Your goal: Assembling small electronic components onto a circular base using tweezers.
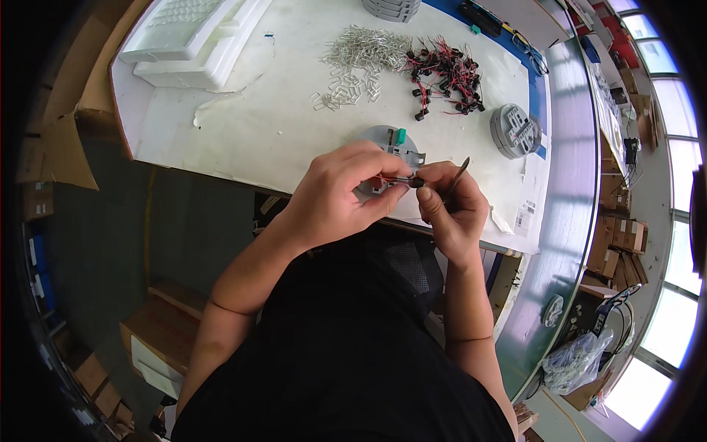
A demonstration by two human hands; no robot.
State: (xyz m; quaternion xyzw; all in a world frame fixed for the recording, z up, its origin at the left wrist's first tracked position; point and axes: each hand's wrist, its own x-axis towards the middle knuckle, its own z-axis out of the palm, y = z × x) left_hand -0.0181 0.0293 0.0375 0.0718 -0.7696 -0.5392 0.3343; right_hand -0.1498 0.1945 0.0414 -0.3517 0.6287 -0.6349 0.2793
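**Small part pinched between both hands, close to the grey housing**

Keep the small black component point(417, 182) steady between your fingertips and handle its thin red-and-black wires point(394, 179) gently; a hard pull could strain them where they join. Leave a little slack, and turn the part with your fingers rather than by its leads. Mind the slender dark pointed tool point(459, 175) too: its tip stands up beside your work and could snag a wire.

Your left hand point(339, 190) is closed at thumb and fingertips, pinching the wires. Your right hand point(458, 210) grips the component between thumb and forefinger, with the tool tucked among the curled fingers. The component sits between your two hands, near the front edge of the white worktop point(258, 144), by the round grey plastic housing point(379, 135) with its green block point(400, 137). Your fingers cover part of that housing, so you cannot tell whether the component touches it.
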